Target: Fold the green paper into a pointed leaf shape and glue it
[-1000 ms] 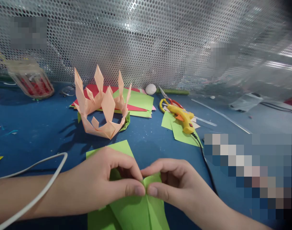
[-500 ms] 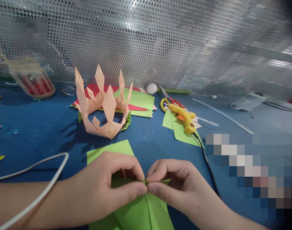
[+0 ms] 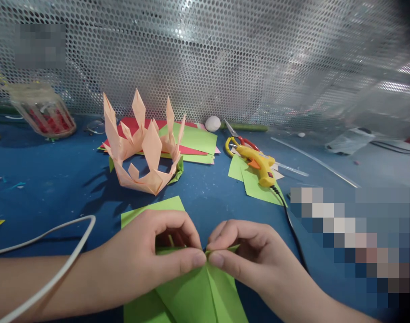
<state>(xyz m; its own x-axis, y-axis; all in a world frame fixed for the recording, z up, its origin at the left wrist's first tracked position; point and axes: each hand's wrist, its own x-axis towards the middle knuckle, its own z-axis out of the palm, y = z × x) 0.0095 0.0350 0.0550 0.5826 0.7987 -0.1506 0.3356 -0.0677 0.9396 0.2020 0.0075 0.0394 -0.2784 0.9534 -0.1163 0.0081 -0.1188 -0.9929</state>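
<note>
My left hand (image 3: pixel 167 249) pinches the top edge of a folded green paper (image 3: pixel 191 291) between thumb and fingers. Right beside it, my right hand (image 3: pixel 245 251) pinches the same edge, the two thumb tips almost meeting at a crease that runs down the sheet. Another light green sheet (image 3: pixel 151 210) lies flat on the table under and behind my left hand. Beyond my hands stands a peach paper crown (image 3: pixel 152 146) with tall folded points and a bit of green paper at its side. The fingertips partly hide the pinched edge.
A yellow glue gun (image 3: pixel 259 163) and scissors (image 3: pixel 237 137) lie on green paper at the right, a black cord trailing toward me. Coloured sheets (image 3: pixel 198 139) are stacked behind the crown. A glass jar (image 3: pixel 46 114) leans at the back left. A white cable (image 3: pixel 70 264) crosses my left forearm.
Both hands have risen very slightly with the folded green paper, and the thumb tips have parted a little. The things on the table have not moved.
</note>
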